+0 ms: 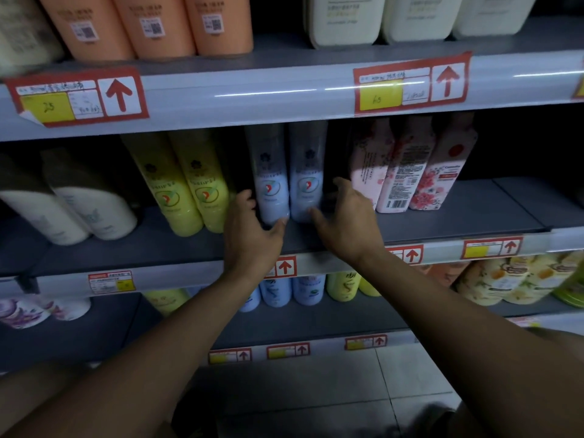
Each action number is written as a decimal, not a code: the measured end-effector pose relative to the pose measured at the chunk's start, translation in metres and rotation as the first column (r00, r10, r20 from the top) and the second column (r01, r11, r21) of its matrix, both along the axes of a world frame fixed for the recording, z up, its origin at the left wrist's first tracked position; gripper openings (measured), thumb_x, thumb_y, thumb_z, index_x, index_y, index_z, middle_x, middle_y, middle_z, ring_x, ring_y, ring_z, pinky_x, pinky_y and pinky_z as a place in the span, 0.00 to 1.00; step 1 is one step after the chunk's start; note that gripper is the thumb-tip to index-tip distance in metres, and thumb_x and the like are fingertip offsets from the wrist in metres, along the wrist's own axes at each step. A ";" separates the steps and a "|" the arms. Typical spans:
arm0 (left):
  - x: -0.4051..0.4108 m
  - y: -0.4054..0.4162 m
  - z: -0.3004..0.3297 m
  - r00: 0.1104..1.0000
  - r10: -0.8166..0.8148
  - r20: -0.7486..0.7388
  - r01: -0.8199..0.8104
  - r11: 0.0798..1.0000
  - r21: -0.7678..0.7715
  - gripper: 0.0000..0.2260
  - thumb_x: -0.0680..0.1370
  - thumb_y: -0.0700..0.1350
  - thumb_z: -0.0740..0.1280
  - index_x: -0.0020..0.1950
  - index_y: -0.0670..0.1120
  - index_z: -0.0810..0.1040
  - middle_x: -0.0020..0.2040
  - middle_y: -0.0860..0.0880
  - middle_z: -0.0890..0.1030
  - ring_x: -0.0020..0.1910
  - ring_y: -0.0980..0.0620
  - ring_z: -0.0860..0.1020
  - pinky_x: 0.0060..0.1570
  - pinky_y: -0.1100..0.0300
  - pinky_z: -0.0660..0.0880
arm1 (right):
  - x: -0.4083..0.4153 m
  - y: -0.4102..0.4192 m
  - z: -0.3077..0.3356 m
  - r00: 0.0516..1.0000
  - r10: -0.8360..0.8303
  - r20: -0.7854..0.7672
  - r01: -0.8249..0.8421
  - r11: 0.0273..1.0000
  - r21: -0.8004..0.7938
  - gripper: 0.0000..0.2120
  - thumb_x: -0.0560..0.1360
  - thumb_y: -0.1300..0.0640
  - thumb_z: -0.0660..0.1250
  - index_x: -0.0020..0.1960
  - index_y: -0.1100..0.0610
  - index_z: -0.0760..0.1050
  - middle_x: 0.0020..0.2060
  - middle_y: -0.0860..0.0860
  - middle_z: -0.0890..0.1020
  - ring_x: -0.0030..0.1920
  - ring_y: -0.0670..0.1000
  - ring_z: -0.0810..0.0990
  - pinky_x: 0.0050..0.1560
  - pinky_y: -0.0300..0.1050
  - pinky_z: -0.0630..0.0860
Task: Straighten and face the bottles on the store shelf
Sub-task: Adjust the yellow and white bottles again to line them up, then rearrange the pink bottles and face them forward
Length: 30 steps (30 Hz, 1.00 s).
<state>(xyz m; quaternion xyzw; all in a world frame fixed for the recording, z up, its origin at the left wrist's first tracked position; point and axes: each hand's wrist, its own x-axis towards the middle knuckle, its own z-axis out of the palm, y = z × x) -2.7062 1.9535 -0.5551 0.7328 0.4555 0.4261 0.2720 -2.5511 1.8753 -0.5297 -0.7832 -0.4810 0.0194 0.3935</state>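
Two pale blue bottles stand side by side, labels forward, in the middle of the grey middle shelf [474, 210]. My left hand [249, 235] wraps the left blue bottle [270, 184] low down, with its fingers round the left side and its thumb on the front of the base. My right hand [347, 226] sits at the right of the right blue bottle [306, 178]. Its thumb touches the base and its fingers spread into the dark gap beside it. Left of the pair stand two yellow bottles [186, 191], labels forward.
Three pink floral bottles [401, 172] stand right of the gap, turned at differing angles. White bottles [79, 203] lean at the far left. Orange bottles [151, 23] and cream containers [344, 17] fill the shelf above. More bottles [275, 292] line the shelf below, over a tiled floor.
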 end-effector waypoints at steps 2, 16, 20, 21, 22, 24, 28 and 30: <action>-0.004 -0.007 0.000 0.999 0.041 -0.028 -0.040 0.998 0.040 0.29 0.71 0.51 0.77 0.67 0.45 0.70 0.59 0.49 0.76 0.59 0.48 0.77 0.59 0.48 0.76 | 0.005 -0.008 0.002 1.000 -0.011 0.015 0.011 1.000 0.005 0.33 0.73 0.44 0.71 0.72 0.58 0.68 0.60 0.56 0.82 0.60 0.57 0.81 0.60 0.53 0.78; 0.015 -0.063 0.002 0.986 -0.161 -0.049 0.167 0.972 0.168 0.15 0.75 0.45 0.74 0.57 0.51 0.71 0.50 0.49 0.73 0.46 0.52 0.73 0.46 0.55 0.74 | 0.060 -0.076 0.021 0.991 -0.129 0.047 0.129 0.992 -0.004 0.21 0.74 0.46 0.71 0.64 0.55 0.75 0.52 0.51 0.82 0.51 0.54 0.81 0.50 0.49 0.79; 0.038 -0.072 0.009 0.973 -0.227 -0.044 0.231 0.962 0.148 0.15 0.76 0.45 0.73 0.59 0.49 0.74 0.52 0.50 0.75 0.47 0.52 0.76 0.48 0.50 0.79 | 0.076 -0.093 0.030 0.986 -0.162 0.027 0.162 0.987 -0.003 0.22 0.75 0.45 0.69 0.65 0.55 0.75 0.52 0.51 0.82 0.52 0.54 0.81 0.52 0.50 0.78; 0.045 -0.074 0.013 0.970 -0.241 -0.043 0.244 0.960 0.135 0.15 0.76 0.45 0.73 0.60 0.48 0.74 0.54 0.50 0.76 0.48 0.51 0.77 0.49 0.49 0.79 | 0.080 -0.096 0.032 0.986 -0.168 0.021 0.168 0.986 -0.003 0.22 0.75 0.45 0.69 0.64 0.54 0.75 0.52 0.51 0.82 0.52 0.54 0.81 0.52 0.49 0.78; 0.051 -0.076 0.016 0.966 -0.255 -0.051 0.259 0.958 0.122 0.15 0.77 0.45 0.72 0.62 0.47 0.74 0.55 0.49 0.76 0.49 0.51 0.77 0.49 0.49 0.79 | 0.084 -0.099 0.034 0.984 -0.175 0.024 0.175 0.985 -0.005 0.21 0.75 0.45 0.69 0.63 0.55 0.76 0.52 0.50 0.82 0.52 0.54 0.81 0.51 0.48 0.77; 0.063 -0.077 0.022 0.957 -0.282 -0.073 0.289 0.951 0.111 0.17 0.78 0.45 0.72 0.64 0.46 0.74 0.58 0.48 0.77 0.52 0.51 0.78 0.51 0.50 0.79 | 0.091 -0.101 0.039 0.982 -0.186 0.036 0.187 0.982 -0.009 0.20 0.75 0.45 0.69 0.61 0.55 0.76 0.50 0.51 0.82 0.50 0.55 0.81 0.49 0.47 0.76; 0.090 -0.076 0.032 0.957 -0.285 -0.062 0.290 0.952 0.100 0.21 0.77 0.46 0.72 0.67 0.44 0.71 0.61 0.47 0.77 0.54 0.52 0.77 0.55 0.50 0.79 | 0.100 -0.099 0.045 0.980 -0.195 0.046 0.194 0.981 0.019 0.19 0.73 0.44 0.70 0.58 0.54 0.77 0.49 0.53 0.82 0.49 0.57 0.81 0.51 0.53 0.79; 0.107 -0.069 0.034 0.970 -0.237 -0.054 0.240 0.969 0.062 0.25 0.76 0.47 0.74 0.69 0.44 0.69 0.64 0.46 0.75 0.57 0.50 0.77 0.57 0.49 0.77 | 0.103 -0.096 0.046 0.980 -0.195 0.048 0.194 0.981 0.030 0.18 0.73 0.43 0.69 0.56 0.54 0.76 0.47 0.53 0.81 0.46 0.57 0.81 0.49 0.53 0.79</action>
